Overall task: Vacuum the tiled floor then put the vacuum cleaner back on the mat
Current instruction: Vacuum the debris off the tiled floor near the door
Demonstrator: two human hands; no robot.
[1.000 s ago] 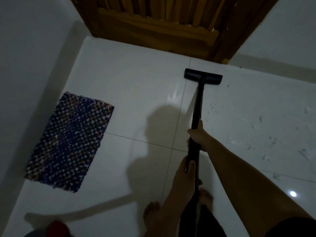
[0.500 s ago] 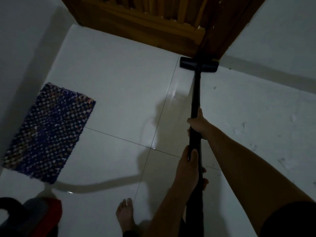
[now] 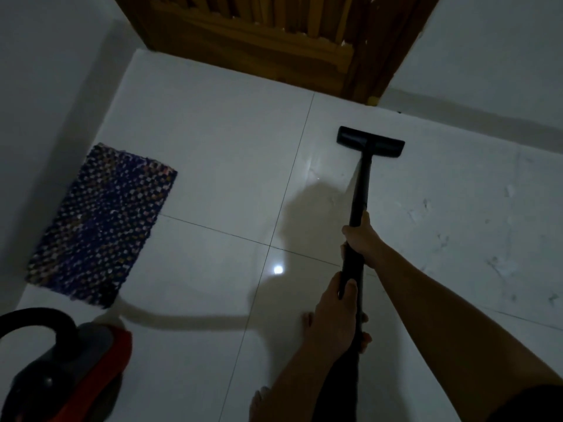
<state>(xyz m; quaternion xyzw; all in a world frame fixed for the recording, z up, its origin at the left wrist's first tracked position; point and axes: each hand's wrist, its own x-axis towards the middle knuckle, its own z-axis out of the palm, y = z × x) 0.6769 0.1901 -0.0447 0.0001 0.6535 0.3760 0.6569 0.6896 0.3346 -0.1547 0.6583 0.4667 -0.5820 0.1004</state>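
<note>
On the tiled floor, floor head: flat, near the door.
Right hand: arm extended, grasping the wand.
Left hand: wrapped around the wand, lower down.
Mat: left floor edge.
Vacuum body: off the mat, just beside it.

The black wand was tilted, its flat floor head laid on the glossy white tiled floor. The red-and-grey vacuum cleaner body was set near the blue woven mat, off it.
</note>
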